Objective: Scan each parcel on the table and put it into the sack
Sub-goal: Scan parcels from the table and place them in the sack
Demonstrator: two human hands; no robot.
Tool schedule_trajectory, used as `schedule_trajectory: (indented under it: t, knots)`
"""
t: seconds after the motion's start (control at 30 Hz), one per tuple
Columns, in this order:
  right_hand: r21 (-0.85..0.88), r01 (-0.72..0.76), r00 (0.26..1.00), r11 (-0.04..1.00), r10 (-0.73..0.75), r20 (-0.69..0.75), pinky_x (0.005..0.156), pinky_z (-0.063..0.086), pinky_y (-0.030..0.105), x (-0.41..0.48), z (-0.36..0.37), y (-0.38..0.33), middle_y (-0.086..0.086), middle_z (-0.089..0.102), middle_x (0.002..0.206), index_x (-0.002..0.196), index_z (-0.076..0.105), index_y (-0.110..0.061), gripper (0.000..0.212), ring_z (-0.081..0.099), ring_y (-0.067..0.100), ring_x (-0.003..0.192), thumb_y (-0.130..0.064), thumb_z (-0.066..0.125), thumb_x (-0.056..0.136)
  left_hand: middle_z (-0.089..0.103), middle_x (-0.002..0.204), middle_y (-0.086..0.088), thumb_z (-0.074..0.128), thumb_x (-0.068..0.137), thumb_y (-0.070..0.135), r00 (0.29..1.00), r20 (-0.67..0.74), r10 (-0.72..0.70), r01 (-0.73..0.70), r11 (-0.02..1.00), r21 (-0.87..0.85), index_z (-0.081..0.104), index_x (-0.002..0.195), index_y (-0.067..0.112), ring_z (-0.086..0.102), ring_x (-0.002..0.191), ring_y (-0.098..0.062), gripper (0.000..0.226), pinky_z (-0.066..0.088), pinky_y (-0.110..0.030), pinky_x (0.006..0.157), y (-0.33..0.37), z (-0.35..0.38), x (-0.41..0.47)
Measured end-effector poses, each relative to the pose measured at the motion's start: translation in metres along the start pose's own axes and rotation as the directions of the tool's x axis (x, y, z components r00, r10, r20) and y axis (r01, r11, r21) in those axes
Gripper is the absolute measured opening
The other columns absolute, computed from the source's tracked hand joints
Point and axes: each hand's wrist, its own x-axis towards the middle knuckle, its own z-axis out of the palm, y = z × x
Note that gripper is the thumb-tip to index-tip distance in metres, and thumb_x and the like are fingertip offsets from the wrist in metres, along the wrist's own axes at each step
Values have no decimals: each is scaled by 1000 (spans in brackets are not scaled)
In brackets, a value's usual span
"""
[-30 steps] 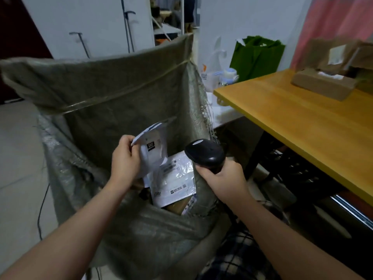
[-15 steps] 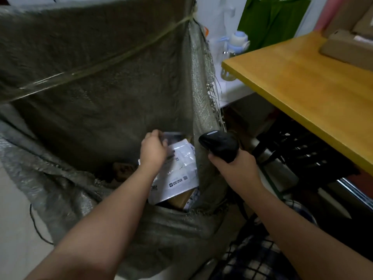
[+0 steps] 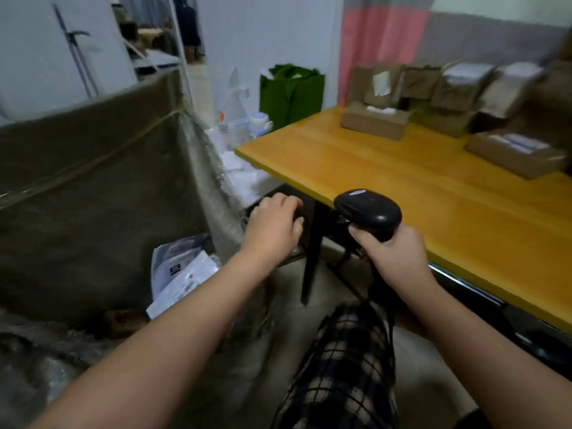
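Scanner (image 3: 367,212), black and rounded, sits in my right hand (image 3: 394,258). My fingers and thumb wrap firmly round its handle, and its head points toward ten o'clock, crossing the near edge of the table (image 3: 402,193) as I see it. My left hand (image 3: 274,227) hangs in the air just left of it, palm down, fingers loosely bent, holding nothing and touching nothing. It lies between the sack and the table's corner.

The sack (image 3: 93,196), made of grey-green woven stuff, fills my view from eight to ten o'clock, its mouth wide and its far wall standing tall. Inside it, at seven o'clock from my left hand, lie flat pale mailers (image 3: 182,274) with printed labels, leaning on one another. Below them something brown shows, too dim to name.

Brown parcels lie on the table toward one and two o'clock. One is a low box (image 3: 373,123) with a white label, nearest the table's far-left corner. Another is a flat box (image 3: 517,154) at the right edge, and a blurred heap (image 3: 448,85) of wrapped packets sits behind them by the wall.

A green bag (image 3: 291,94) stands at twelve o'clock beyond the table, with a small pale bottle (image 3: 258,122) just left of it. My checked trouser leg (image 3: 346,366) shows at six o'clock.
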Motion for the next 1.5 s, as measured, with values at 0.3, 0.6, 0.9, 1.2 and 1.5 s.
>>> schedule_trajectory:
  t: [0.3,0.6,0.9,1.2,1.5]
  knots:
    - [-2,-75,893,997,66,-444,74,55,41,-39,-191,28,-1,69,74,83,66,-26,16,68,26,79,-37,76,78,54,124,-4,55,95,28,932,102,348,-297,894,-337,55,125,17,46,119,-24,31,37,-33,97,209,32,41]
    - [294,24,629,955,215,-747,78,45,22,-101,-327,61,-5,64,107,117,59,-20,39,59,8,97,-22,75,82,30,148,-6,52,95,42,779,140,611,-459,709,-535,36,144,21,28,137,-26,55,27,-35,109,371,73,28]
    - [705,4,743,709,470,-476,66,53,30,-89,-352,69,2,75,87,104,71,-14,22,73,17,78,-27,67,87,22,157,-9,43,91,61,738,244,629,-375,683,-626,30,147,34,20,144,-27,64,26,-41,115,400,88,18]
    - [772,27,871,635,365,-330,94,49,34,-76,-281,63,16,71,110,109,67,0,45,67,22,107,-35,66,80,41,134,-3,63,67,75,907,315,278,-42,806,-591,34,135,18,43,123,-21,93,40,-31,91,348,43,32]
    - [717,12,852,697,368,-372,72,42,27,-68,-247,50,-5,68,99,98,64,-30,16,59,12,95,-21,69,86,57,118,-5,48,92,50,916,399,41,332,483,-810,49,118,21,54,103,-22,39,48,-39,88,271,27,50]
